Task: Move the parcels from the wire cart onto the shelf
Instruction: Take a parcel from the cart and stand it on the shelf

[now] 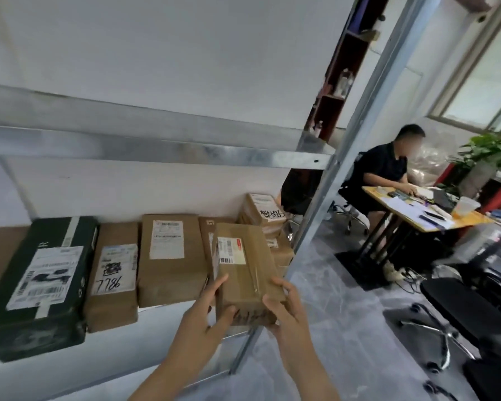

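Left hand [204, 312] and right hand [285, 311] each grip a near corner of the brown parcel [243, 273], holding it endways at the shelf [156, 328] edge, probably so it slides in beside the other boxes [171, 261].

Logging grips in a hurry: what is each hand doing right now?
Left hand: holds the parcel at its near left corner.
Right hand: holds the same parcel at its near right corner.
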The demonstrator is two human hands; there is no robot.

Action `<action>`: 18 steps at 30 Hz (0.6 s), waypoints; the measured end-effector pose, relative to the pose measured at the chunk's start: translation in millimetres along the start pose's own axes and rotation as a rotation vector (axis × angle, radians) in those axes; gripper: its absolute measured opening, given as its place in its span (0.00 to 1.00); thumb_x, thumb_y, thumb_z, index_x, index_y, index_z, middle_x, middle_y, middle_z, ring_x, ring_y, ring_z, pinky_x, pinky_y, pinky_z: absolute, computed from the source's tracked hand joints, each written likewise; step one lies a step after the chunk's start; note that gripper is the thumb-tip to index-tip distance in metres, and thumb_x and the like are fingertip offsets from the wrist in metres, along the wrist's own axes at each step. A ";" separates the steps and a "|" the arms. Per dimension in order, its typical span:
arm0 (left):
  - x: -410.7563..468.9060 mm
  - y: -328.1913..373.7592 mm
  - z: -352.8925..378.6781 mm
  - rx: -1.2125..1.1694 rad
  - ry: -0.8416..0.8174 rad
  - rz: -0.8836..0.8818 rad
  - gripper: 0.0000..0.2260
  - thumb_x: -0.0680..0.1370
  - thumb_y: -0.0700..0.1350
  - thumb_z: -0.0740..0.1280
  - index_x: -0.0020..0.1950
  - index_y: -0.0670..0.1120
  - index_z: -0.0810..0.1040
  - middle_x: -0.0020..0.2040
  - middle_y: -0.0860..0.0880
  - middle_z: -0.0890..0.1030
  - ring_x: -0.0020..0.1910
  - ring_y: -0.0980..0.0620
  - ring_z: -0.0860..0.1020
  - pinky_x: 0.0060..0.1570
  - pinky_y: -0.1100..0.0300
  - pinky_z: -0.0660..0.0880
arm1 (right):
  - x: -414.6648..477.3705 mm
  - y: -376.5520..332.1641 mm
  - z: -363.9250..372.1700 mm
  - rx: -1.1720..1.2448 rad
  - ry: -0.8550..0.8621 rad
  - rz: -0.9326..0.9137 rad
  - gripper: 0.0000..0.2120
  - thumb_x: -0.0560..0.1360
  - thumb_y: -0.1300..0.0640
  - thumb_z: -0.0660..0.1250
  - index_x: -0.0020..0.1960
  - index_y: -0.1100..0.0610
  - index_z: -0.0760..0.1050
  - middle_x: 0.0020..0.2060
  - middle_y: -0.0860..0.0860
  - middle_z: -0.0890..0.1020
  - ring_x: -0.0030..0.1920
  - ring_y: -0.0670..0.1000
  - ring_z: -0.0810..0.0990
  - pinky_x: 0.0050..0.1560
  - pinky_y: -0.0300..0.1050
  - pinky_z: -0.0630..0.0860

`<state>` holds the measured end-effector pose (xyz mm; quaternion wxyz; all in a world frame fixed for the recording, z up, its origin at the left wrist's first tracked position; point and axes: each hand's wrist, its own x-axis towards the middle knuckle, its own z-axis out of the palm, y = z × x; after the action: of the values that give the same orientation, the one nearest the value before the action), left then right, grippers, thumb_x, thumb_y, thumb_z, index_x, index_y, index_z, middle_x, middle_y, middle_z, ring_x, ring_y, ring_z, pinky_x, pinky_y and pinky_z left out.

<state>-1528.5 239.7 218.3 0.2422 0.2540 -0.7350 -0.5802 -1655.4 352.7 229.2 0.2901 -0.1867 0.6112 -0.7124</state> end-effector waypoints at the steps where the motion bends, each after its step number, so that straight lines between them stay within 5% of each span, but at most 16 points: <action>1: 6.7 -2.9 1.7 0.021 0.018 -0.008 0.23 0.77 0.51 0.64 0.69 0.66 0.61 0.64 0.66 0.68 0.60 0.67 0.69 0.51 0.82 0.64 | 9.4 0.4 -1.3 0.011 -0.041 0.013 0.17 0.69 0.61 0.74 0.56 0.50 0.77 0.56 0.53 0.81 0.54 0.57 0.82 0.52 0.56 0.80; 6: 33.8 -18.4 0.9 0.148 0.065 -0.005 0.21 0.78 0.54 0.61 0.67 0.69 0.59 0.68 0.60 0.68 0.66 0.60 0.69 0.65 0.63 0.66 | 45.1 11.4 -1.3 -0.141 -0.157 -0.047 0.23 0.73 0.66 0.71 0.64 0.52 0.70 0.59 0.54 0.77 0.52 0.47 0.82 0.49 0.45 0.80; 9: 46.2 -25.1 1.8 0.190 0.060 -0.013 0.19 0.79 0.52 0.60 0.66 0.68 0.59 0.68 0.60 0.68 0.66 0.59 0.68 0.64 0.65 0.65 | 63.0 23.6 -1.2 -0.362 -0.153 -0.163 0.23 0.74 0.65 0.70 0.65 0.51 0.68 0.60 0.51 0.76 0.52 0.45 0.80 0.46 0.37 0.79; 14: 67.4 -32.2 4.9 0.307 0.062 -0.036 0.22 0.80 0.48 0.60 0.73 0.58 0.59 0.70 0.51 0.70 0.65 0.54 0.71 0.63 0.62 0.68 | 89.6 41.2 4.1 -0.599 -0.061 -0.188 0.26 0.74 0.65 0.71 0.61 0.38 0.69 0.57 0.48 0.79 0.56 0.50 0.78 0.52 0.40 0.79; 18: 83.8 -33.6 2.5 0.517 0.126 -0.020 0.22 0.81 0.52 0.56 0.75 0.57 0.56 0.67 0.53 0.73 0.60 0.54 0.74 0.56 0.60 0.73 | 105.6 35.2 13.4 -0.664 -0.066 -0.241 0.24 0.75 0.68 0.68 0.66 0.49 0.70 0.56 0.41 0.75 0.53 0.42 0.75 0.48 0.25 0.73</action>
<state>-1590.2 180.0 190.1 0.2087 0.3502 -0.8398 -0.3585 -1721.1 271.7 187.8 0.1471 -0.3645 0.7732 -0.4977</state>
